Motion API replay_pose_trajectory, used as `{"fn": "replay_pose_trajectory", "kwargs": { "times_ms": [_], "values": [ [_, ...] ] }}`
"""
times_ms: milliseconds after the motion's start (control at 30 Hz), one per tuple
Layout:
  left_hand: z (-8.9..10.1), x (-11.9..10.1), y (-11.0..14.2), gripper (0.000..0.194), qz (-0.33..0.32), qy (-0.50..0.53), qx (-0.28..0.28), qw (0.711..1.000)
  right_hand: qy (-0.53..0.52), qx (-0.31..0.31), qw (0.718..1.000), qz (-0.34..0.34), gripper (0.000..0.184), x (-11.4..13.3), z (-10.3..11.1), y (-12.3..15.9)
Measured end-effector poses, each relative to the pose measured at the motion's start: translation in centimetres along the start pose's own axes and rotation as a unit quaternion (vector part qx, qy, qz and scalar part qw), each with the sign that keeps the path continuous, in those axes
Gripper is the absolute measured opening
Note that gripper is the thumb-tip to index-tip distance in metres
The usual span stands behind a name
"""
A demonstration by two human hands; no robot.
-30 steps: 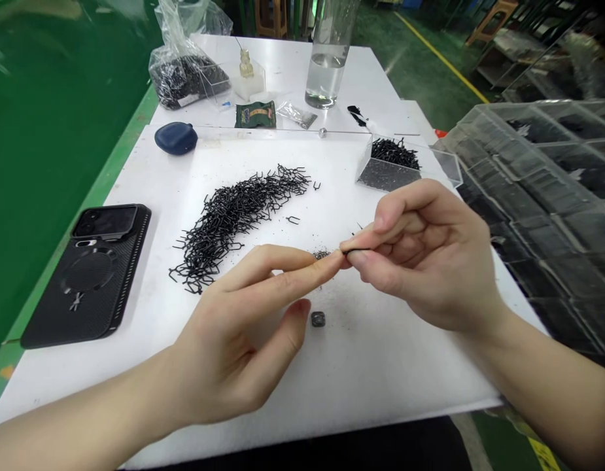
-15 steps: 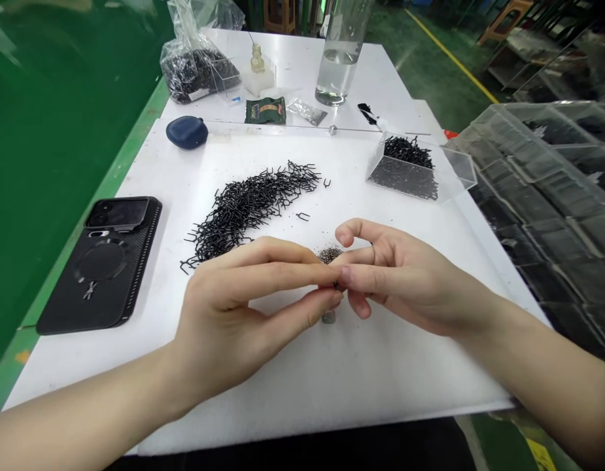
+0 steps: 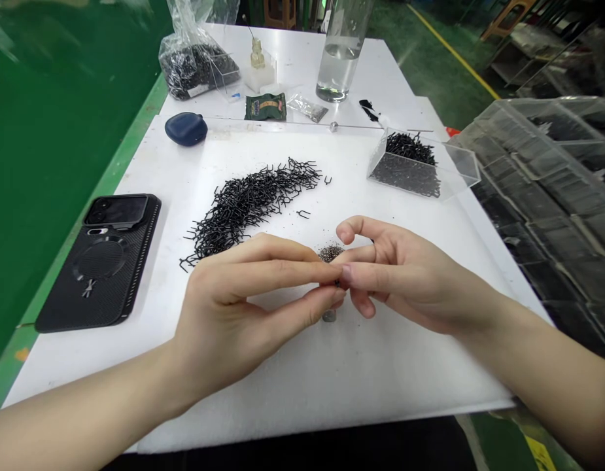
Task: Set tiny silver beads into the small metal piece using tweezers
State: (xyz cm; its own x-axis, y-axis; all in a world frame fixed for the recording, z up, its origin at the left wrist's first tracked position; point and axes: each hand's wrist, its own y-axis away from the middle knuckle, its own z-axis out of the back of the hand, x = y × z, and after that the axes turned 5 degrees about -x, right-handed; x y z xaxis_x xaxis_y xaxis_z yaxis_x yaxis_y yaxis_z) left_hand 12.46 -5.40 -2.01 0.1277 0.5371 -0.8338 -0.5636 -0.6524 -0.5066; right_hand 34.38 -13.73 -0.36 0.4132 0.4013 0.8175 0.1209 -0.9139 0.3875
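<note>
My left hand and my right hand meet fingertip to fingertip above the white board. Both pinch a tiny black wire clip between thumb and fingers. A small dark square part lies on the board just below the fingertips. Behind them sits a little heap of fine grey bits. A long pile of black wire clips stretches across the board farther back, with two loose clips beside it.
A black phone lies at the left. A clear tray of clips stands back right, clear compartment boxes at the right edge. Farther back are a blue case, a bag of clips, a green packet and a water bottle.
Both hands dropped from a raised position toward the board, and my left hand closed its thumb and fingers onto the clip my right hand was holding. Since half a second ago, almost nothing moved.
</note>
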Motion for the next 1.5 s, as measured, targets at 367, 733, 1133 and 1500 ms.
{"fn": "replay_pose_trajectory", "kwargs": {
  "times_ms": [367, 733, 1133, 1500],
  "values": [
    [0.1, -0.1, -0.1, 0.024, 0.011, -0.002, 0.0, 1.0, -0.001, -0.001, 1.0, -0.005, 0.053, 0.0, 0.0, -0.1],
    [0.2, -0.2, -0.1, 0.024, 0.018, 0.009, 0.013, 1.0, -0.005, 0.0, 1.0, -0.001, 0.053, -0.1, 0.1, -0.1],
    [0.3, -0.3, -0.2, 0.018, 0.036, 0.015, 0.022, 0.999, -0.009, 0.009, 1.0, 0.02, 0.037, -0.3, 0.1, 0.0],
    [0.4, -0.2, -1.0, 0.018, 0.14, 0.108, 0.004, 0.984, 0.039, -0.008, 0.995, 0.09, 0.022, -0.2, -0.6, 0.8]
  ]
}}
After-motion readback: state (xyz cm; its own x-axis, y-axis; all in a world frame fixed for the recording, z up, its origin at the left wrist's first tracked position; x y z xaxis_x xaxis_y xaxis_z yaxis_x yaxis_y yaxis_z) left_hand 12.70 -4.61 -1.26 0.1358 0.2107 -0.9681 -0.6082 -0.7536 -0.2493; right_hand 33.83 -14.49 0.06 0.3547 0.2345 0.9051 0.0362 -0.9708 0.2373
